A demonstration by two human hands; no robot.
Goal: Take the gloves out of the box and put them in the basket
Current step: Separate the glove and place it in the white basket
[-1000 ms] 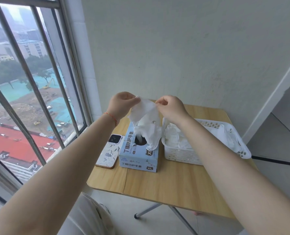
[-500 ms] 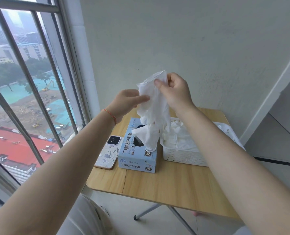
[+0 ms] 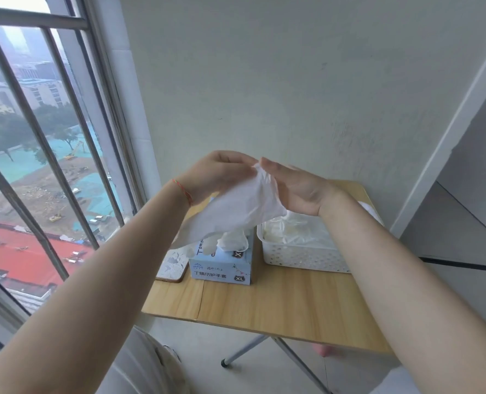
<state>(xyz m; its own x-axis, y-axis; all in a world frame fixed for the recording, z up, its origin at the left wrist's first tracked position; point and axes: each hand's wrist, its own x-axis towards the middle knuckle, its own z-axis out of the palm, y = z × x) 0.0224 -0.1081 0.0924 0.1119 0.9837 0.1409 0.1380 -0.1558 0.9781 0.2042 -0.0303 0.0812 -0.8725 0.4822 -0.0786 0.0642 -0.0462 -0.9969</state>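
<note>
A white glove point(image 3: 236, 209) hangs in the air above the light-blue glove box point(image 3: 221, 265), its fingers dangling over the box top. My left hand point(image 3: 216, 174) pinches the glove's upper edge. My right hand point(image 3: 295, 186) meets it at the same edge, palm turned up, thumb and fingers pinching the cuff. The white perforated basket point(image 3: 301, 257) stands just right of the box and holds several white gloves point(image 3: 293, 231).
A phone point(image 3: 172, 265) in a patterned case lies left of the box on the small wooden folding table point(image 3: 278, 305). A barred window fills the left side. A plain wall stands behind the table; the table's front and left edges drop to the floor.
The glove came fully out of the box. My right hand, which had lifted it high, came down and turned palm up, and both hands now hold the glove stretched over the box.
</note>
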